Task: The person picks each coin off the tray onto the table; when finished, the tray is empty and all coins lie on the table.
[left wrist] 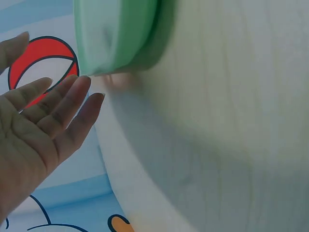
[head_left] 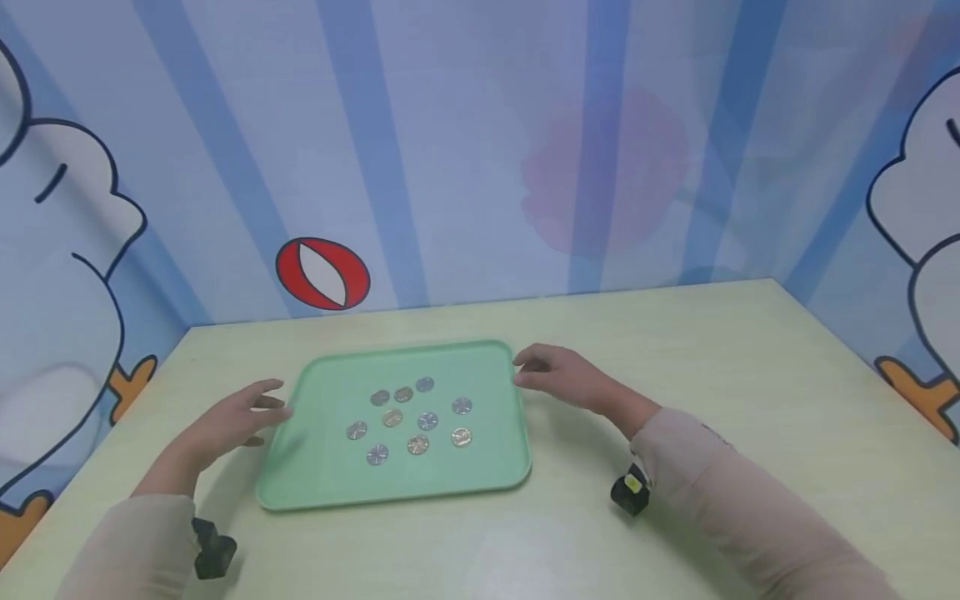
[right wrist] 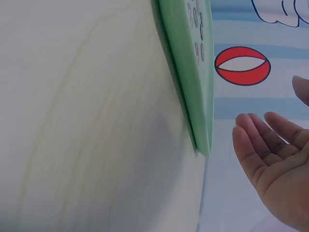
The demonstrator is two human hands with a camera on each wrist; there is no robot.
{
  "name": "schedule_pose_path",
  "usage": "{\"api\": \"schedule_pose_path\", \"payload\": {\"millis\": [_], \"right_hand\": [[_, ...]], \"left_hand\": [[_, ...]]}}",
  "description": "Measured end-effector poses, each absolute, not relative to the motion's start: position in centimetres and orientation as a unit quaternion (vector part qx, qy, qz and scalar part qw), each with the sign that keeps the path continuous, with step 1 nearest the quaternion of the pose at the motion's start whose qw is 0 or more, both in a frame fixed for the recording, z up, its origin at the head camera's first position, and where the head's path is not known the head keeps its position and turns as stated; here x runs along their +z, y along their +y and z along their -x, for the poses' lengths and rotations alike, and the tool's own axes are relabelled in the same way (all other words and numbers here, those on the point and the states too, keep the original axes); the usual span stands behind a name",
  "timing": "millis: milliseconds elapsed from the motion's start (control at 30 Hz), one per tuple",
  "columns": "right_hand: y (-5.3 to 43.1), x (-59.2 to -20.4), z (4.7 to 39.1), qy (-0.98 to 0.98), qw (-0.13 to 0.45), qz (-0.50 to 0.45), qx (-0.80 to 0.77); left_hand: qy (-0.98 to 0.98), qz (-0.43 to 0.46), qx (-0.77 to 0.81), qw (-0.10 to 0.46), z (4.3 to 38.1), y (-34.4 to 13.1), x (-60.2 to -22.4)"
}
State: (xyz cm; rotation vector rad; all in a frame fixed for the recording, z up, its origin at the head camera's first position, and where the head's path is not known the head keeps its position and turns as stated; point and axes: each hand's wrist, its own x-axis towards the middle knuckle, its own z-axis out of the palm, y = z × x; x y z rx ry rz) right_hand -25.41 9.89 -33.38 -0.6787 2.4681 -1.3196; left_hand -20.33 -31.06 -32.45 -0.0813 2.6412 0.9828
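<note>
A light green tray point(head_left: 322, 475) lies on the table, with several round, shiny, coin-like discs point(head_left: 417, 444) spread over its middle. Some are silvery and some more golden. At the tray's left edge is my left hand point(head_left: 232, 419), its fingers extended and apart; in the left wrist view that hand point(left wrist: 48, 125) shows an empty palm near the tray's corner point(left wrist: 130, 34). My right hand point(head_left: 562, 377) hovers by the tray's upper right corner, fingers slightly bent. Seen from the right wrist, this hand point(right wrist: 280, 159) holds nothing and stands apart from the tray's rim point(right wrist: 186, 72).
The pale wooden table point(head_left: 675, 358) extends on both sides of the tray. Behind it stands a light blue striped backdrop point(head_left: 480, 167) printed with a red and white ball point(head_left: 288, 267) and cartoon figures. A small black device point(head_left: 630, 492) sits at the right wrist, another point(head_left: 214, 557) at the left.
</note>
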Motion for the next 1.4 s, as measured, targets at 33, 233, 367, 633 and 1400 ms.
{"api": "schedule_pose_path", "payload": {"millis": [33, 233, 367, 633, 1400], "right_hand": [[9.6, -33.5, 25.5, 0.846, 0.134, 0.236, -0.459], [8.0, -34.1, 26.0, 0.832, 0.154, 0.248, -0.471], [7.0, -34.7, 26.4, 0.822, 0.175, 0.258, -0.477], [5.0, -35.2, 27.0, 0.818, 0.211, 0.261, -0.466], [2.1, -35.7, 28.3, 0.888, 0.201, 0.277, -0.306]], "left_hand": [[0.924, 0.031, 0.345, 0.163, 20.4, -31.2, -32.6], [0.914, 0.042, 0.36, 0.181, 20.9, -31.7, -33.5], [0.909, 0.05, 0.366, 0.191, 20.8, -31.8, -33.8], [0.906, 0.053, 0.373, 0.196, 20.9, -32.1, -34.2], [0.888, 0.058, 0.413, 0.194, 20.9, -32.4, -34.8]]}}
